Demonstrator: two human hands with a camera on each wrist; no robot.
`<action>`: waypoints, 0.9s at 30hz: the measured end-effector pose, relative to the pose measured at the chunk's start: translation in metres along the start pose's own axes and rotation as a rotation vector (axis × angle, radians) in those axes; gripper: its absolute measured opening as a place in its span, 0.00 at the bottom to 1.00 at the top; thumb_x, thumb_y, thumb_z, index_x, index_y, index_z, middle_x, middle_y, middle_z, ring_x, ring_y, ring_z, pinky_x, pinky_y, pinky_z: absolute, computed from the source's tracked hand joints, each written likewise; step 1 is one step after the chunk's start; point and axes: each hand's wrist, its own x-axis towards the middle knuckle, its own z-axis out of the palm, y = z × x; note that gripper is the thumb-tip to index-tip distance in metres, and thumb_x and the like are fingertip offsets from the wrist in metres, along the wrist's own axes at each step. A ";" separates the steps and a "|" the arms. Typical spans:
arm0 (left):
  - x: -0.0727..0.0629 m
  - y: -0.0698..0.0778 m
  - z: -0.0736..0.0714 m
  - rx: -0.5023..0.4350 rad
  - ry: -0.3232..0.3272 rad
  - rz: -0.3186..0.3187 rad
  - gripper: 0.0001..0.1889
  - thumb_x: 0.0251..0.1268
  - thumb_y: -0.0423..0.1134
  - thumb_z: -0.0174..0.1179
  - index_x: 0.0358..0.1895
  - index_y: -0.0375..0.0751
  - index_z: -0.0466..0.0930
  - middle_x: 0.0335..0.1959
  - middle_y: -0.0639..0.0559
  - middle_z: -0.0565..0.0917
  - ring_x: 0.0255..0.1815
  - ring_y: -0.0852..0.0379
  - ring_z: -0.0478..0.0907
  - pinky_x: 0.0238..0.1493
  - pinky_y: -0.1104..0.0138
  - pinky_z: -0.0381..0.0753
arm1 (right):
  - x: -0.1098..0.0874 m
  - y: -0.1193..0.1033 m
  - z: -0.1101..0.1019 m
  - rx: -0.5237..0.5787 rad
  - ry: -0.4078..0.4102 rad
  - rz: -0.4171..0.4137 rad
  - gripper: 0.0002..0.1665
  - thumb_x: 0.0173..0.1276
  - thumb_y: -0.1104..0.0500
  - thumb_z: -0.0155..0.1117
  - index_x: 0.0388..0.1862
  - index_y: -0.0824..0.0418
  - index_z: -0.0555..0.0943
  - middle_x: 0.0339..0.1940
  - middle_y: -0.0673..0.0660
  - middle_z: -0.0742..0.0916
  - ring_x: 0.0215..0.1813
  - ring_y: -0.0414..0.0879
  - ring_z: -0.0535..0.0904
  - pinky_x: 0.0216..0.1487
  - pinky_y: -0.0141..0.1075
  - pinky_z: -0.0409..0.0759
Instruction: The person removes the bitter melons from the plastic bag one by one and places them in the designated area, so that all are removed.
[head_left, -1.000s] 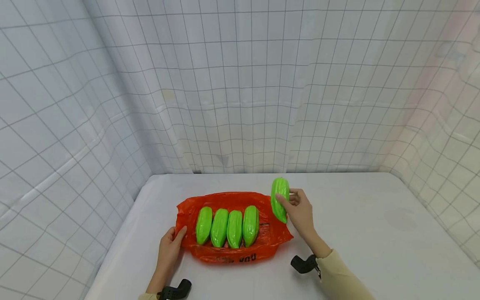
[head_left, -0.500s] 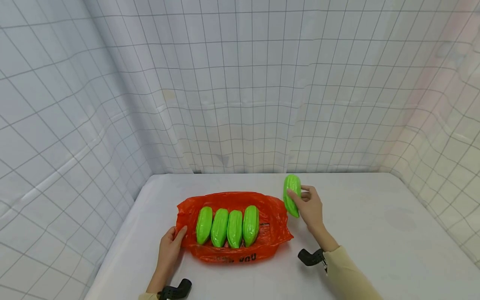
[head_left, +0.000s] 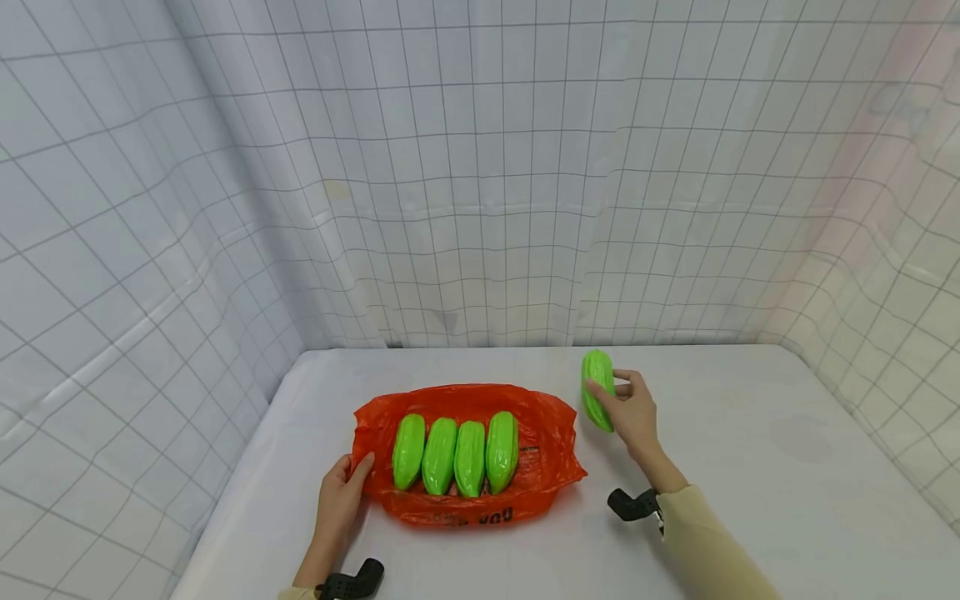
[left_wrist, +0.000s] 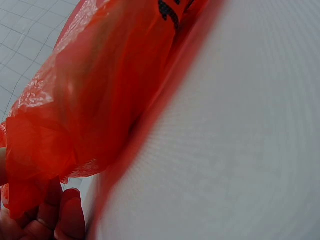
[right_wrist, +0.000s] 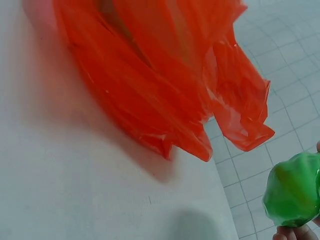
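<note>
A red plastic bag [head_left: 551, 417] lies spread on the white table, its mouth gaping upward. Several bright green, ridged gourds [head_left: 469, 458] rest side by side in it. My left hand [head_left: 341, 496] pinches the bag's left edge between thumb and fingers; the left wrist view shows the crumpled red plastic [left_wrist: 40, 160] at the fingers. Past the bag's right end, my right hand [head_left: 633, 412] grips another green gourd [head_left: 597, 392] and holds it raised, long side roughly upright. In the right wrist view that gourd's rounded end [right_wrist: 292, 190] shows at the right edge, with fingertips under it.
The white table [head_left: 750, 450] extends right of my right hand and in front of the bag. White grid-patterned curtains [head_left: 480, 208] hang behind it and on both sides. Dark lettering [head_left: 495, 516] marks the bag's near side. A black wrist device [head_left: 633, 504] sits on each forearm.
My right hand has carried its gourd to the right, from over the bag's right end to beyond it. The left hand, the bag and the gourds in it stay put.
</note>
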 end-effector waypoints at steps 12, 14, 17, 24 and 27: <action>-0.001 0.002 0.001 -0.013 0.002 -0.001 0.21 0.71 0.49 0.53 0.48 0.30 0.72 0.28 0.48 0.75 0.29 0.59 0.68 0.29 0.72 0.69 | 0.007 0.014 -0.006 -0.097 0.016 0.031 0.42 0.56 0.36 0.68 0.59 0.61 0.69 0.43 0.64 0.80 0.41 0.54 0.77 0.31 0.36 0.74; -0.001 0.002 0.001 -0.013 0.001 0.001 0.21 0.71 0.49 0.52 0.48 0.30 0.72 0.28 0.48 0.75 0.29 0.59 0.68 0.29 0.72 0.69 | 0.007 0.016 -0.006 -0.113 0.012 0.026 0.41 0.56 0.36 0.68 0.59 0.62 0.69 0.42 0.64 0.80 0.40 0.53 0.77 0.31 0.36 0.74; -0.001 0.001 0.001 -0.008 0.001 0.000 0.21 0.71 0.49 0.52 0.48 0.30 0.72 0.28 0.48 0.75 0.30 0.59 0.68 0.30 0.72 0.70 | 0.007 0.018 -0.007 -0.127 0.005 0.022 0.40 0.57 0.37 0.68 0.58 0.62 0.69 0.41 0.64 0.80 0.38 0.53 0.77 0.29 0.36 0.73; -0.001 0.001 0.000 0.000 0.005 0.004 0.21 0.71 0.49 0.52 0.47 0.30 0.72 0.27 0.48 0.74 0.29 0.58 0.68 0.29 0.72 0.69 | 0.007 0.021 -0.007 -0.148 -0.021 0.034 0.39 0.58 0.39 0.68 0.58 0.64 0.69 0.40 0.64 0.81 0.34 0.52 0.76 0.25 0.36 0.73; -0.001 0.001 0.000 -0.002 0.000 -0.001 0.21 0.71 0.49 0.52 0.48 0.30 0.72 0.27 0.49 0.74 0.30 0.58 0.68 0.29 0.72 0.69 | 0.007 0.024 -0.007 -0.163 -0.030 0.037 0.39 0.58 0.39 0.68 0.58 0.64 0.69 0.40 0.65 0.81 0.34 0.51 0.76 0.26 0.36 0.73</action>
